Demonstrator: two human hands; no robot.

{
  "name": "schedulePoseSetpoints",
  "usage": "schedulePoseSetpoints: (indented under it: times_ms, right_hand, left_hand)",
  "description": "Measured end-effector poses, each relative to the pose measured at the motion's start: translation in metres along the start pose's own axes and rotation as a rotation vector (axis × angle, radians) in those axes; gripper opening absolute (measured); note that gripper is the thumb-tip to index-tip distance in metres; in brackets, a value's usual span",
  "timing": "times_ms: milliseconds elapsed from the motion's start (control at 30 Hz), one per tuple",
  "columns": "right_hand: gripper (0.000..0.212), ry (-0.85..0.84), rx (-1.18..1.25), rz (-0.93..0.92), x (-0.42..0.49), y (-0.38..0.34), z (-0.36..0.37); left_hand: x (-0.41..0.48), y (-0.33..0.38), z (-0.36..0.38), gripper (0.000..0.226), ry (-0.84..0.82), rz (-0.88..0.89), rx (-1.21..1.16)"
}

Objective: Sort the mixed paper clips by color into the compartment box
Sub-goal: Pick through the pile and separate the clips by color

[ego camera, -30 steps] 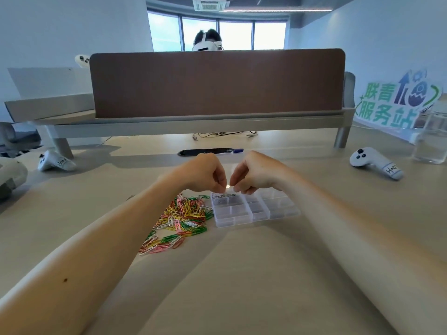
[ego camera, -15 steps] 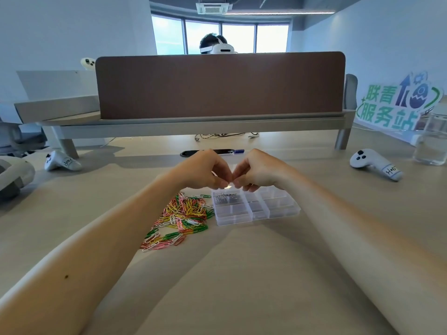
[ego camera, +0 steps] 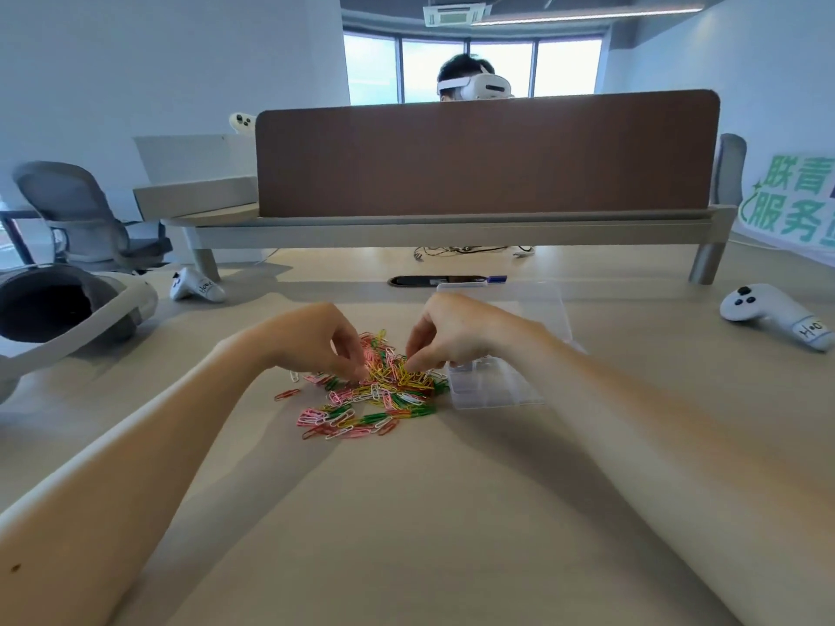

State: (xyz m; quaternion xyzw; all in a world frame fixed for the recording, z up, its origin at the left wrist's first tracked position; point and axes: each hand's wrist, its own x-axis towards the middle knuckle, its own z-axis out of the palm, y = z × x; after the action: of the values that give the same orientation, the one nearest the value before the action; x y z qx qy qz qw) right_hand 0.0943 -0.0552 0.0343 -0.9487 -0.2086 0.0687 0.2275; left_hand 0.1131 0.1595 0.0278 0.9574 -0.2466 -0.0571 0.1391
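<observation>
**A:** Where are the paper clips point(ego camera: 370, 402)?

**B:** Heaped mid-desk, with pink, green, yellow, white and red all mixed. Both hands dip into the heap's far side.

**A:** Gripping any?

**B:** The left hand point(ego camera: 316, 343) and right hand point(ego camera: 456, 334) curl their fingertips down among the clips. Whether either pinches one, I cannot tell.

**A:** And the compartment box point(ego camera: 497, 393)?

**B:** Clear, lid open, just right of the heap, partly hidden by the right hand. Farther off, a white controller point(ego camera: 768, 316) lies near the desk's right edge.
</observation>
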Motion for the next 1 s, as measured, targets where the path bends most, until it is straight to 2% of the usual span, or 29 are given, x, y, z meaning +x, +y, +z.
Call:
schedulePoseSetpoints:
  times_ms: [167, 300, 400, 533, 667, 867, 1000]
  right_hand:
    - [0.029, -0.058, -0.170, -0.004, 0.010, -0.015, 0.018]
    - [0.017, -0.084, -0.223, -0.018, 0.013, -0.015, 0.021]
    - [0.008, -0.044, -0.191, -0.045, 0.015, -0.014, 0.022]
    - [0.014, 0.046, -0.147, -0.098, 0.017, -0.014, 0.021]
    - [0.015, 0.099, -0.135, -0.114, 0.019, -0.015, 0.024]
    - [0.021, 0.107, -0.169, -0.103, 0.022, -0.016, 0.032]
    - [0.015, 0.059, -0.210, -0.076, 0.025, -0.017, 0.039]
  left_hand:
    - [-0.010, -0.001, 0.012, 0.022, -0.014, -0.002, -0.007]
    - [-0.013, -0.004, 0.009, 0.018, -0.008, -0.038, -0.037]
    - [-0.015, -0.008, 0.008, 0.020, 0.020, -0.044, -0.081]
    - [-0.018, -0.012, 0.005, 0.017, 0.094, -0.046, -0.139]
    - [-0.018, -0.017, 0.003, 0.010, 0.151, -0.030, -0.070]
    - [-0.020, -0.011, 0.008, 0.025, -0.009, -0.050, -0.016]
    - [-0.017, -0.008, 0.014, 0.014, -0.016, -0.036, 0.024]
